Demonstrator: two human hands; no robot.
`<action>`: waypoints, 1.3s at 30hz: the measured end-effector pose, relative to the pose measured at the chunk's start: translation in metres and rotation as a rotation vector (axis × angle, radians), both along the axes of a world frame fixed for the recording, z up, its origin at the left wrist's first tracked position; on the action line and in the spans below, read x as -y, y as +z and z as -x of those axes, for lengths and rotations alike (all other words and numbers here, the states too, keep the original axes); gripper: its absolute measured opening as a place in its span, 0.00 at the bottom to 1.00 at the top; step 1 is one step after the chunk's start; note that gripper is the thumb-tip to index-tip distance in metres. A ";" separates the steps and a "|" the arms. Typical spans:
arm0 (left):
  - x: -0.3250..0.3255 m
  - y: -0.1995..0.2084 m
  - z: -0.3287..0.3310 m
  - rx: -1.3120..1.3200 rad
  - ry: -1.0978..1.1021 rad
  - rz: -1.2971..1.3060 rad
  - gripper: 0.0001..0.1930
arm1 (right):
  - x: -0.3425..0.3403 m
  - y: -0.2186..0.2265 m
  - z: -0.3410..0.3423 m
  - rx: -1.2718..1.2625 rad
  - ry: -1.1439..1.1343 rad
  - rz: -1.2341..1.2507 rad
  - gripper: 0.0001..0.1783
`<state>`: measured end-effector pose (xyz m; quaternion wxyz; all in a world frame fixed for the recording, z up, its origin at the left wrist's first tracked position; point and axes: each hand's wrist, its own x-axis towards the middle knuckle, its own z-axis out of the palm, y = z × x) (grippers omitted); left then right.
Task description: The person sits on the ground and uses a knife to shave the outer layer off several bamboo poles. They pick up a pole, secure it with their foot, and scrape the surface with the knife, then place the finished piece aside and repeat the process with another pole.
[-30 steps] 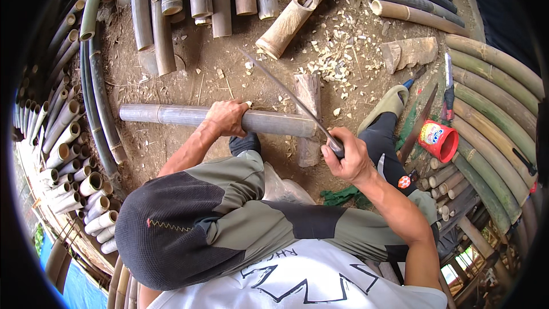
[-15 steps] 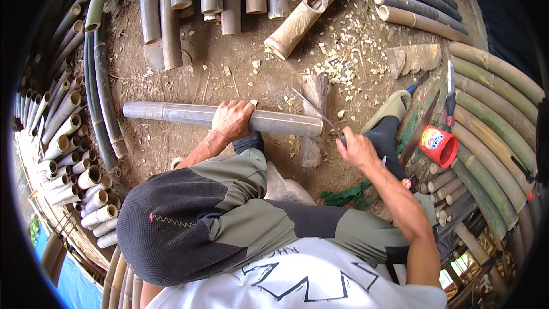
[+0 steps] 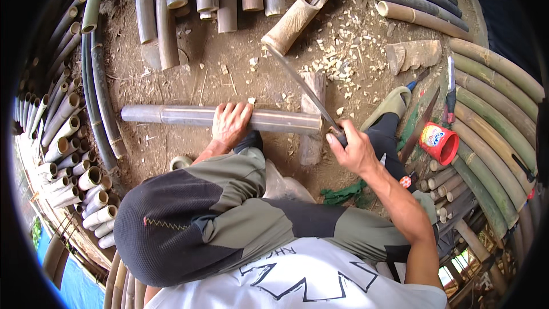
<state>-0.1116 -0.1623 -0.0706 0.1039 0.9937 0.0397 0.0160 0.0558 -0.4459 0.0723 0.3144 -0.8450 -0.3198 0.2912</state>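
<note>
My left hand is wrapped over the middle of a bamboo pole, which lies crosswise in front of me. The pole's right end rests on a wooden block on the ground. In my right hand is the dark handle of a long-bladed knife. Its blade slants up and to the left, over the block and past the pole's right end, with the tip near a bamboo piece with a hole cut in it.
Pale chips litter the dirt beyond the block. Bamboo poles are stacked at the left, the back and the right. A red container, a saw blade and a knife with a red-and-black handle lie to my right.
My right hand has turned and lifted the knife, so its blade now shows longer, pointing up and left. My left hand still holds the pole, which has barely shifted.
</note>
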 end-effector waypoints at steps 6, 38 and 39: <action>0.005 0.000 -0.001 0.072 0.007 -0.087 0.26 | 0.034 -0.061 -0.019 -0.094 0.111 0.528 0.17; -0.056 0.016 0.008 -0.454 -0.074 0.085 0.28 | 0.058 -0.087 0.030 -0.171 -0.286 0.091 0.19; -0.070 0.021 0.003 -0.472 -0.079 0.061 0.29 | 0.059 -0.100 0.039 -0.037 -0.372 0.016 0.21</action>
